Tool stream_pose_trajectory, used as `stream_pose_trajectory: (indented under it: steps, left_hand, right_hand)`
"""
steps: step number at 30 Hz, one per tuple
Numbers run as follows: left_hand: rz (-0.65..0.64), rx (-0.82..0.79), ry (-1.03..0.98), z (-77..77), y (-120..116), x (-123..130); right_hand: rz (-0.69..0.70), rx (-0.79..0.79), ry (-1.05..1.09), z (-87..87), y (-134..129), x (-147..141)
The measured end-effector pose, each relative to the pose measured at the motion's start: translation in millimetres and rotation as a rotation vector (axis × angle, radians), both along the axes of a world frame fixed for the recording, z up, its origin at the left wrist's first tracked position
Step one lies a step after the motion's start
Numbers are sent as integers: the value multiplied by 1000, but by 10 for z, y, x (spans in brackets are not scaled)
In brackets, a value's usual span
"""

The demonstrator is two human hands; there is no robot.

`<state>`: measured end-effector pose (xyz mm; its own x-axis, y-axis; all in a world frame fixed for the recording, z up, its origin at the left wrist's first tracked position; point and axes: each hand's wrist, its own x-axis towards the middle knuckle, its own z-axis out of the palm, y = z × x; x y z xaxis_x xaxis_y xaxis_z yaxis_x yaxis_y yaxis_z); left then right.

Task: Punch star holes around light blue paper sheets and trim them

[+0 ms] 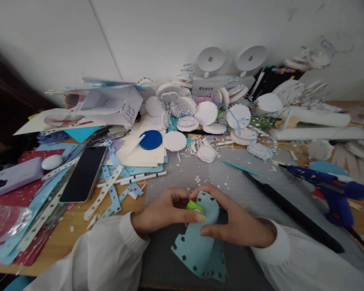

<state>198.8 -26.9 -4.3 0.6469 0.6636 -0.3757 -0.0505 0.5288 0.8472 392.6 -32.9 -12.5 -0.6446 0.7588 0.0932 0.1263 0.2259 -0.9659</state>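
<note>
Left hand (169, 211) curled around small bright-green tool (195, 206); right hand (235, 222) pinches curled light-blue paper sheet with flower-shaped holes (195, 250).

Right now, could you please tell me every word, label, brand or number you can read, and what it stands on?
No text is clear enough to quote.
White box at the back: blue logo and characters, too small and blurred.
Open white paper box, back left: dark handwriting, too blurred.
Clear packaging, left edge: pale marks, perhaps lettering, unreadable.
Green object: no readable text.
</note>
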Motion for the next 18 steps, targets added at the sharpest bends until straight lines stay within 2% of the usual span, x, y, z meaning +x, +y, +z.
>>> stream_pose_trajectory:
  steps: [4, 6, 8, 11, 13, 15, 18]
  left_hand:
    - [-50, 92, 61, 2, 17, -19]
    - [-38, 123, 49, -2, 16, -35]
    - [11, 113, 25, -3, 12, -60]
    - [124, 8, 18, -17, 2, -99]
    - [202, -58, 32, -34, -6, -113]
    - [272, -60, 49, -43, -9, -114]
    - [321, 37, 57, -29, -1, -105]
  right_hand:
    - [3, 48, -31, 4, 19, 13]
    - [-40, 54, -49, -19, 30, 12]
    - [-161, 67, -47, -61, 42, 12]
    - [-396, 70, -16, -131, 58, 17]
    - [-459, 13, 27, -157, 60, 23]
    - [-418, -90, 74, -159, 55, 25]
    - [-308, -214, 114, -141, 42, 18]
